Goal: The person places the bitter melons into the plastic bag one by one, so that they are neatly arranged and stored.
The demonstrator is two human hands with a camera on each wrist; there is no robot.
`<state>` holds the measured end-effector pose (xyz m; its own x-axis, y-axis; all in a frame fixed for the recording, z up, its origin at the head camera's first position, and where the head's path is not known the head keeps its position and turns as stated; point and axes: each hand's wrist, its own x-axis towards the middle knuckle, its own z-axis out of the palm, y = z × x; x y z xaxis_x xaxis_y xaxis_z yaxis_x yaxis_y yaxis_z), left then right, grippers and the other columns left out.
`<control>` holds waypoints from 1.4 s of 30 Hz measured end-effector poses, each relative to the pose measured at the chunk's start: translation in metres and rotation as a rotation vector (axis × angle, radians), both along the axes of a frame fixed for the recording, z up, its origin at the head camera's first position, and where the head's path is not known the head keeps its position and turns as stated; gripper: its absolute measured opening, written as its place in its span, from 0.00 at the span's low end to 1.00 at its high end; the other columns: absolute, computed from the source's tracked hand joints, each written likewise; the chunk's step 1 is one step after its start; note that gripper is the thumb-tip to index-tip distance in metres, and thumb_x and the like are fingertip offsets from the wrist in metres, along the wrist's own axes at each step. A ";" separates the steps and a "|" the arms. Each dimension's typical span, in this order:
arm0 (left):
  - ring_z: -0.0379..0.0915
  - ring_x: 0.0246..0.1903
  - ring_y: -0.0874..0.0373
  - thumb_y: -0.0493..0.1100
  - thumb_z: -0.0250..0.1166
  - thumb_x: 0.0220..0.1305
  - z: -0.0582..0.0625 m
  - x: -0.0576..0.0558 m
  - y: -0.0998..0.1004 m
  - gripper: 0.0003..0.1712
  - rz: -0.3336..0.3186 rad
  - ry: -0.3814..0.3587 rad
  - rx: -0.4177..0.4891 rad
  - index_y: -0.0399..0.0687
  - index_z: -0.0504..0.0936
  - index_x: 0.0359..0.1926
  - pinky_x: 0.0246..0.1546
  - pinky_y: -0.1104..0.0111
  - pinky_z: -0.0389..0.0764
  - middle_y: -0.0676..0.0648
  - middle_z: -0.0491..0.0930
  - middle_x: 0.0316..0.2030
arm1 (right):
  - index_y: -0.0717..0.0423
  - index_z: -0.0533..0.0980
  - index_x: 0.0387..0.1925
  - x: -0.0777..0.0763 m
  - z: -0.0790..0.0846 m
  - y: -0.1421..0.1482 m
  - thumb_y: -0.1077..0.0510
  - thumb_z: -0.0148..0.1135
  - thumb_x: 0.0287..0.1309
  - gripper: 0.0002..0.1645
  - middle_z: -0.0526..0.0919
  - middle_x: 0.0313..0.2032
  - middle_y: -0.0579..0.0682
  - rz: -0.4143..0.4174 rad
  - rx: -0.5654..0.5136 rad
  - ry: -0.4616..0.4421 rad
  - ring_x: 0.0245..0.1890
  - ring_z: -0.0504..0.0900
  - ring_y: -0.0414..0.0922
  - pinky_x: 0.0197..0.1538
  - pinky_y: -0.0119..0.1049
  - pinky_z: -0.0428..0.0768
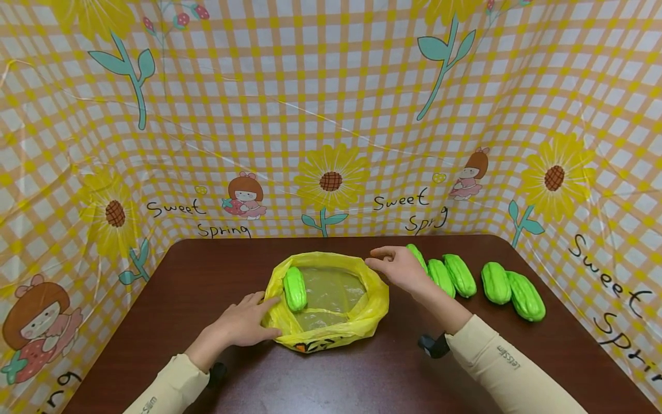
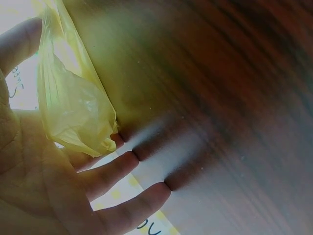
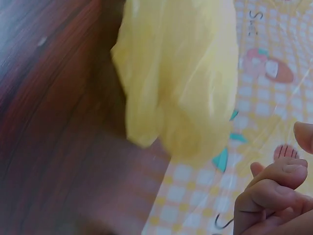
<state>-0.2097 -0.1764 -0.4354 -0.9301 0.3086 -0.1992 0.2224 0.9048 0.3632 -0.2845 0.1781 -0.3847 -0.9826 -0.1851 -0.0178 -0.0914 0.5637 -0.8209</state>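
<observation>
A yellow plastic bag [image 1: 380, 307] stands on the table with its mouth spread wide. Inside it, against the left wall, lies one bright green ridged gourd [image 1: 295, 288]. My left hand [image 1: 247, 322] touches the bag's left side. In the left wrist view, its fingertips rest on the table, and the bag's side [image 2: 78, 103] lies between thumb and fingers. Over the bag's back right rim, my right hand [image 1: 400, 269] hovers with loosely curled fingers and nothing in them. The right wrist view shows those fingers [image 3: 274, 193] apart from the bag.
Several more green gourds lie right of the bag, partly behind my right hand: a near group [image 1: 459, 276] and a pair [image 1: 526, 296] farther right. The dark wooden table [image 1: 331, 385] ends at a checked, sunflower-printed cloth [image 1: 331, 115] around its back and sides.
</observation>
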 end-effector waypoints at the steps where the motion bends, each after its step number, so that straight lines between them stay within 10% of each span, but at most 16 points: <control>1: 0.54 0.74 0.36 0.62 0.68 0.61 0.000 0.000 0.000 0.45 0.001 -0.002 0.001 0.52 0.67 0.74 0.64 0.31 0.57 0.34 0.60 0.73 | 0.59 0.77 0.61 -0.001 -0.001 0.004 0.46 0.66 0.65 0.30 0.59 0.12 0.41 -0.011 0.005 -0.004 0.12 0.54 0.41 0.19 0.34 0.59; 9: 0.54 0.74 0.37 0.63 0.68 0.61 0.001 0.000 0.000 0.45 0.001 -0.003 -0.003 0.52 0.67 0.74 0.65 0.31 0.57 0.34 0.60 0.73 | 0.59 0.76 0.63 -0.004 -0.005 0.033 0.42 0.66 0.63 0.34 0.80 0.36 0.57 -0.100 0.046 0.028 0.36 0.75 0.50 0.37 0.37 0.71; 14: 0.54 0.74 0.37 0.63 0.68 0.61 0.000 0.000 0.000 0.45 0.004 -0.004 -0.002 0.53 0.67 0.74 0.65 0.31 0.57 0.35 0.60 0.73 | 0.61 0.74 0.65 -0.006 -0.011 0.047 0.44 0.67 0.63 0.36 0.62 0.14 0.43 -0.133 0.028 0.009 0.16 0.61 0.42 0.26 0.36 0.66; 21: 0.54 0.74 0.37 0.63 0.68 0.61 0.000 0.000 0.000 0.45 0.009 -0.005 -0.001 0.53 0.67 0.74 0.65 0.31 0.57 0.35 0.60 0.73 | 0.66 0.71 0.66 -0.010 -0.021 0.062 0.44 0.67 0.63 0.39 0.62 0.14 0.42 -0.168 0.057 0.026 0.16 0.60 0.41 0.25 0.35 0.65; 32: 0.54 0.74 0.37 0.64 0.68 0.61 -0.001 -0.001 -0.001 0.45 0.000 0.001 0.002 0.53 0.67 0.74 0.64 0.31 0.58 0.35 0.60 0.73 | 0.69 0.72 0.65 -0.011 -0.030 0.074 0.44 0.66 0.63 0.40 0.85 0.37 0.64 -0.240 0.221 0.016 0.26 0.73 0.47 0.30 0.38 0.69; 36: 0.54 0.73 0.37 0.64 0.68 0.61 -0.001 -0.001 -0.001 0.45 -0.004 0.004 -0.001 0.53 0.67 0.74 0.64 0.32 0.59 0.35 0.60 0.73 | 0.71 0.71 0.65 -0.011 -0.030 0.074 0.44 0.65 0.63 0.40 0.79 0.59 0.69 -0.261 0.277 0.016 0.30 0.75 0.49 0.31 0.38 0.69; 42: 0.54 0.73 0.37 0.63 0.68 0.61 0.000 0.000 0.000 0.45 0.000 -0.001 0.001 0.53 0.67 0.74 0.64 0.32 0.58 0.35 0.60 0.73 | 0.74 0.71 0.64 -0.014 -0.033 0.076 0.44 0.65 0.63 0.41 0.74 0.63 0.71 -0.283 0.321 0.014 0.48 0.80 0.60 0.42 0.46 0.77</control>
<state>-0.2099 -0.1767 -0.4355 -0.9298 0.3090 -0.1998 0.2221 0.9042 0.3648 -0.2984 0.2537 -0.4178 -0.9943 0.1049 -0.0166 0.0939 0.7952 -0.5991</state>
